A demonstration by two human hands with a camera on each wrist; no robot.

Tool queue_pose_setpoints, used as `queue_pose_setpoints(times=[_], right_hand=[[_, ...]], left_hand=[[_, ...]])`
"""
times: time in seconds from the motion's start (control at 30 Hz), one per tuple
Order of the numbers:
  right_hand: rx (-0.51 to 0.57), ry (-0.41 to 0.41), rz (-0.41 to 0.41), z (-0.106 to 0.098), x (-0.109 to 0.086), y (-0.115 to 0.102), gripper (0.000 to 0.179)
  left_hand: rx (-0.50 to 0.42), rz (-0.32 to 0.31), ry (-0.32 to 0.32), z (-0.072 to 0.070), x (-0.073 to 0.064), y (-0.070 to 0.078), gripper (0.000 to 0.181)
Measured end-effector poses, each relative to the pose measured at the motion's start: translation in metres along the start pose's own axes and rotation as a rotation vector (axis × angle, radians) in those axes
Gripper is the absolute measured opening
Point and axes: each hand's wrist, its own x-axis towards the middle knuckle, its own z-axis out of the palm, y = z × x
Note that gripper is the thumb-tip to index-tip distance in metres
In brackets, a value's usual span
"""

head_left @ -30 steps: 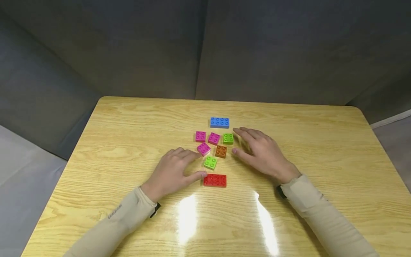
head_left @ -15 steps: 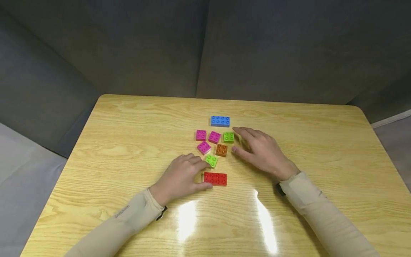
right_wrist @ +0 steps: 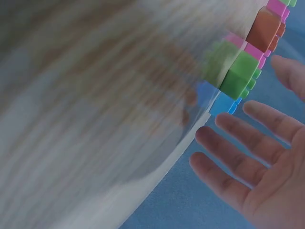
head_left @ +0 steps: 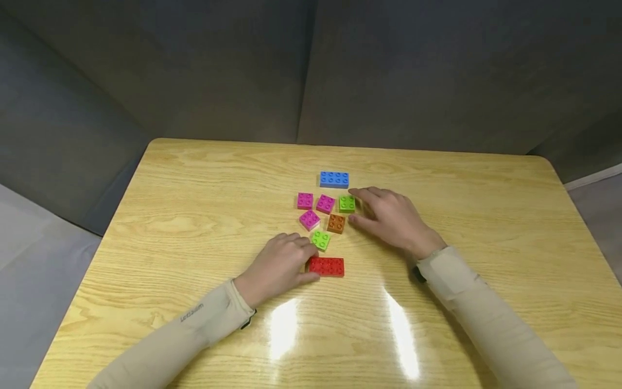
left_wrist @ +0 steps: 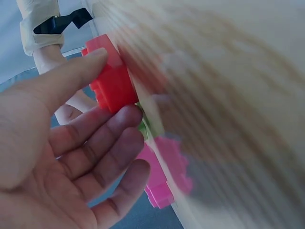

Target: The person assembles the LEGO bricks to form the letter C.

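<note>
Here, on the table (head_left: pixel 194 216), we see the left hand (head_left: pixel 279 263) and right hand (head_left: pixel 392 220): the former pinches the red brick (head_left: pixel 331 267) by its left end, the latter lies relaxed, fingers apart, just beside the farther green brick (head_left: pixel 347 203).

This looks like a screened-off booth of the sort a lab or studio sets up; what lies around it cannot be told. Dark grey screens (head_left: pixel 204 70) close in the far side and both flanks of a wood-grain tabletop (head_left: pixel 452 200), a seam (head_left: pixel 304 75) running down behind its far edge. Bright streaks of glare (head_left: pixel 283 330) suggest strong light from above. Toy bricks (head_left: pixel 334 180) sit clustered near the middle, and a dark strap (head_left: pixel 248 319) shows at each sleeve (head_left: pixel 486 310).
</note>
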Motion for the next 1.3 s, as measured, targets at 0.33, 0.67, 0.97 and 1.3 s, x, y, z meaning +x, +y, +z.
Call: queue_pose_setpoints(times=[0.33, 0.67, 0.97, 1.3], right_hand=[[-0.029, -0.043, 0.008, 0.003, 0.014, 0.001, 0.056], [-0.059, -0.05, -0.017, 0.008, 0.021, -0.002, 0.054], [-0.086, -0.04, -0.027, 0.009, 0.023, -0.003, 0.045], [-0.031, 0.009, 0.013, -0.003, 0.012, -0.01, 0.042]], left_hand=[[-0.022, 0.006, 0.01, 0.001, 0.001, 0.001, 0.039], [-0.034, 0.002, -0.001, 0.002, 0.003, 0.002, 0.037], [-0.043, 0.0, -0.001, 0.002, 0.004, 0.002, 0.038], [-0.038, 0.0, 0.017, 0.003, 0.005, 0.0, 0.038]])
